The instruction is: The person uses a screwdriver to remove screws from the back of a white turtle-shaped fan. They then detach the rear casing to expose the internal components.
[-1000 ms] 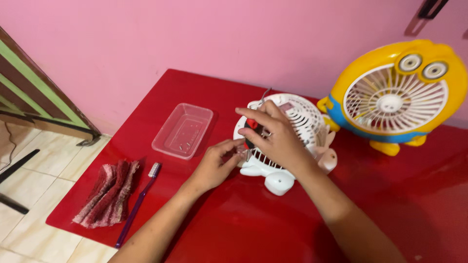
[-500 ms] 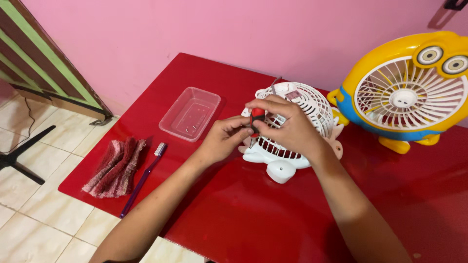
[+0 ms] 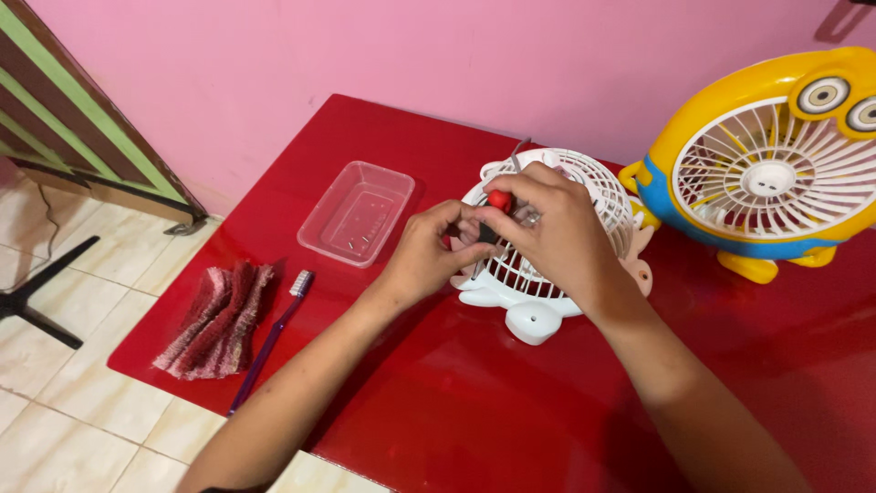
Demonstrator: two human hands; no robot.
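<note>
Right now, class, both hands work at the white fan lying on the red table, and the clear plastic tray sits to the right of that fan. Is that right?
One detail is wrong. In the head view the clear plastic tray sits to the left of the white fan, not the right. The rest holds: the left hand and right hand both work at that fan on the red table.

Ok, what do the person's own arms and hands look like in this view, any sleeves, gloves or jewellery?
Both forearms are bare up to the frame edge: no sleeves show. The left hand and the right hand wear no gloves. No watch or bracelet shows on either wrist, and I can make out no ring. No cables, straps or markings are visible on either arm.
</note>
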